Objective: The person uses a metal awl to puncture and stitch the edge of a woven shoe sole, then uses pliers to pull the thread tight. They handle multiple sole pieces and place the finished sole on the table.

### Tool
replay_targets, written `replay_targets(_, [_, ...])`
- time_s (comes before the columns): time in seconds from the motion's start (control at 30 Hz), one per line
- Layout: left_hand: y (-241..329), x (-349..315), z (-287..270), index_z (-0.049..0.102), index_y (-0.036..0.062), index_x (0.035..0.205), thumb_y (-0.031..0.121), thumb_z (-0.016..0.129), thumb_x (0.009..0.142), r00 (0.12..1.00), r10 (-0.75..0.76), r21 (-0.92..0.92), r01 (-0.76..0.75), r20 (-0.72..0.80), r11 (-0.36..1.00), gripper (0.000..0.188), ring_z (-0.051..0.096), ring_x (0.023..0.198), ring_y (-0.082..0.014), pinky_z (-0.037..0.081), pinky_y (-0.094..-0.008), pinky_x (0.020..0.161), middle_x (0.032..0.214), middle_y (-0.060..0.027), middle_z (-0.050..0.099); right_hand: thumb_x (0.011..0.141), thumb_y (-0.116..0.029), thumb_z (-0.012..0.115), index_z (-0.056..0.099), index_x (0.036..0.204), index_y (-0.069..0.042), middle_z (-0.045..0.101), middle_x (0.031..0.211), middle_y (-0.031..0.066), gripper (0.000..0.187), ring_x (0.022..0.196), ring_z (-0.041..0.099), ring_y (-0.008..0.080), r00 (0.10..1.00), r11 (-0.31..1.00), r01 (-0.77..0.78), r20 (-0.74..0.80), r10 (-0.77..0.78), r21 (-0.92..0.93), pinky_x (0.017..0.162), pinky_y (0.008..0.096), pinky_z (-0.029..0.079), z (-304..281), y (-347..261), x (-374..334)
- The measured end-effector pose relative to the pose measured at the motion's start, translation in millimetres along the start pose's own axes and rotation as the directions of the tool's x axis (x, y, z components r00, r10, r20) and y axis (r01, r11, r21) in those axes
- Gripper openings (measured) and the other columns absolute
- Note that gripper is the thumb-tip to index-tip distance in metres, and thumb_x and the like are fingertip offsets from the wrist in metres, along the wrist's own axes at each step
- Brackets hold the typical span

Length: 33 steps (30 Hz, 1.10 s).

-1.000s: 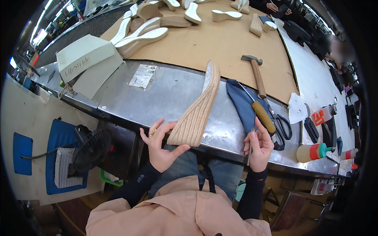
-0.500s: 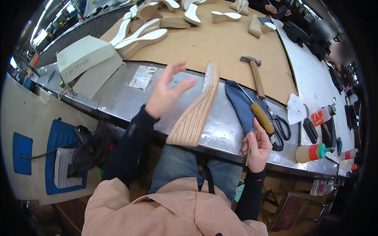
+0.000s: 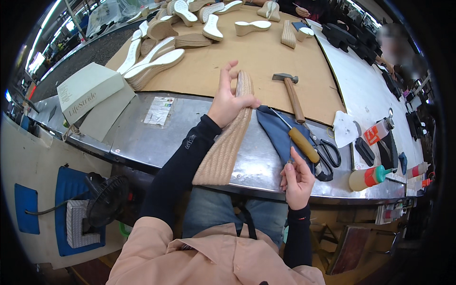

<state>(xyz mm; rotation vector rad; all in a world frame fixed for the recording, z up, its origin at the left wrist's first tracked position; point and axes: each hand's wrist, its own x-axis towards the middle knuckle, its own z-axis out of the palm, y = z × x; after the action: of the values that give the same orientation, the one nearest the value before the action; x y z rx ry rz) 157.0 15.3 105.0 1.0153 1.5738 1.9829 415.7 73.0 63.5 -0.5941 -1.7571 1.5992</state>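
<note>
Fingers of the left hand are curled loosely over the far part of a long rope-wrapped wedge sole, with the thumb laid across its top edge and the index finger raised clear; the sole is steadied rather than tightly clasped. That sole is stood on its side on a grey metal bench, running from the near edge, where its broad end overhangs toward the lap, to the far end on a brown cardboard sheet. The right hand is held just off the near edge of the bench, fingers pinched together around something small; what is gripped cannot be told.

Just right of the sole a folded blue cloth is spread, with a wooden-handled awl lying across it. Beside that, black-handled scissors are seen, and a hammer is laid on the cardboard just beyond. Further right, a glue bottle with a green and orange cap is lying on its side. On the far cardboard, several more wedge soles are scattered. At far left, a pale shoebox is set on the bench, and a small black fan is seen below it.
</note>
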Motion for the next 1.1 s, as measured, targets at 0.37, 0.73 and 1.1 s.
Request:
replay_targets(0.37, [2,12,-8,0.019,-0.0049,0.143,-0.002,0.066,0.071,0.921,0.113,-0.334,-0.246,-0.372,0.91,0.086,0.055,0.093,-0.0176,0.049,-0.0293,0.079,0.12,-0.0129,0.043,0.096,0.003,0.048,0.054,0.133,0.001,0.065,0.075,0.0062,0.038,0.049,0.049,0.0028,0.976,1.0,0.006,0.216,-0.004,-0.01,0.047,0.0173,0.039,71,-24,-44])
replay_targets(0.73, [12,4,-12,0.02,-0.0019,0.142,-0.002,0.065,0.073,0.869,0.181,-0.333,-0.358,-0.461,0.872,0.083,0.05,0.094,-0.016,0.045,-0.028,0.08,0.12,-0.0089,0.043,0.089,0.007,0.058,0.059,0.129,0.0,0.064,0.072,0.0097,0.04,0.058,0.056,0.0127,0.981,0.996,0.05,0.193,-0.033,-0.081,0.058,0.0256,0.048,91,-28,-38])
replay_targets(1.1, [9,3,-16,0.023,-0.0042,0.143,-0.001,0.066,0.071,0.833,0.196,-0.289,-0.386,-0.518,0.876,0.084,0.051,0.097,-0.0185,0.045,-0.0304,0.082,0.127,-0.0116,0.04,0.082,0.009,0.064,0.063,0.122,0.001,0.049,0.065,0.0124,0.041,0.054,0.051,0.0234,0.923,0.846,0.37,0.255,-0.288,-0.383,0.053,0.0291,0.043,88,-33,-25])
